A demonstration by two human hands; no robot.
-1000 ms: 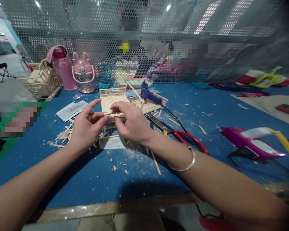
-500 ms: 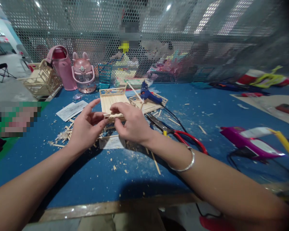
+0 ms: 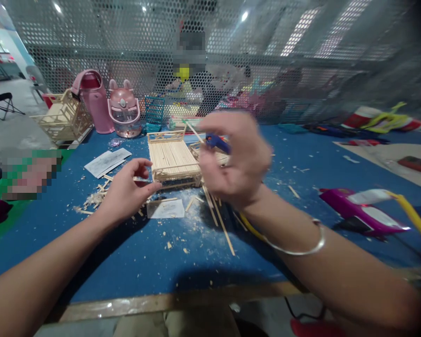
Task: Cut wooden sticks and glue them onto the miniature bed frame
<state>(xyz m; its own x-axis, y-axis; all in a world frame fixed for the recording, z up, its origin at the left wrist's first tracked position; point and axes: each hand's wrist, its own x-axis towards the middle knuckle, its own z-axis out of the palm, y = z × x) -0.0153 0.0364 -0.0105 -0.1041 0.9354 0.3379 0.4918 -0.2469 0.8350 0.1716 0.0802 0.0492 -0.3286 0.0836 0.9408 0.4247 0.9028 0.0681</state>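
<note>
The stick model point(image 3: 173, 157) is standing at centre frame. The left hand point(image 3: 126, 189) is curving half-open fingers at its lower-left corner, grip unclear; the blurred right hand point(image 3: 238, 159) is hovering near the glue gun point(image 3: 218, 142), fingers bent, hold unclear.

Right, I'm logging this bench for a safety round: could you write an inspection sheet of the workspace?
Surface: blue table, crumbs scattered over it
Job's things: stick model, standing on the table
Clutter: loose sticks, paper slips
Left hand: curved open by the model's near left corner; contact unclear
Right hand: raised, blurred, partly hiding the glue gun; grip unclear
Cables: black cord below the table's front edge
Surroundings: mesh screen behind, pink bottles before it
</note>
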